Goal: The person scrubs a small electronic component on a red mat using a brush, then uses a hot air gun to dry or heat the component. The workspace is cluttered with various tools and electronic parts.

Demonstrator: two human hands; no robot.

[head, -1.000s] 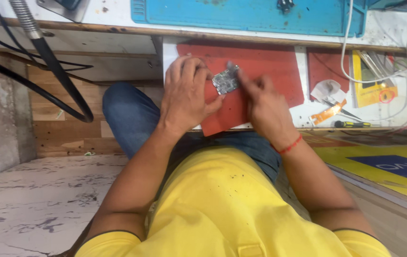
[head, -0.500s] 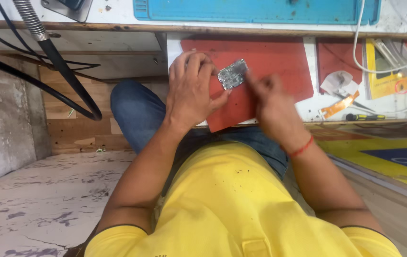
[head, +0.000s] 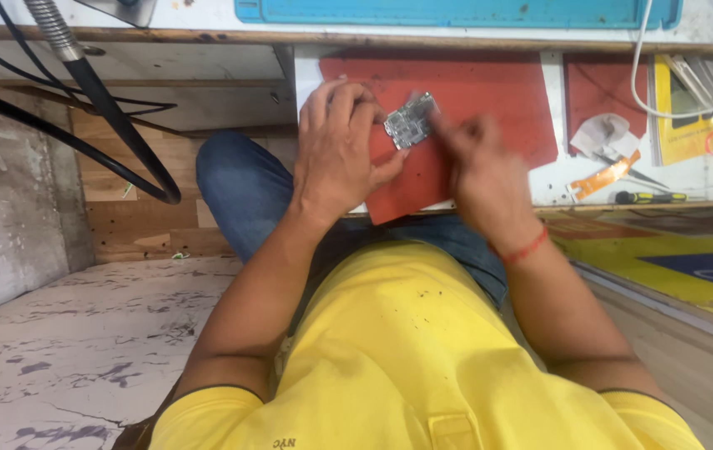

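Just above the frame's centre, the left hand pinches a small silvery circuit board by its left edge, thumb under and fingers curled over, holding it above the red mat on the pull-out shelf. The right hand (motion-blurred) touches the board's right side with fingers bunched; whether it grips anything I cannot tell. At the right edge lie 1 yellow-handled screwdriver, an orange strip and a white cable.
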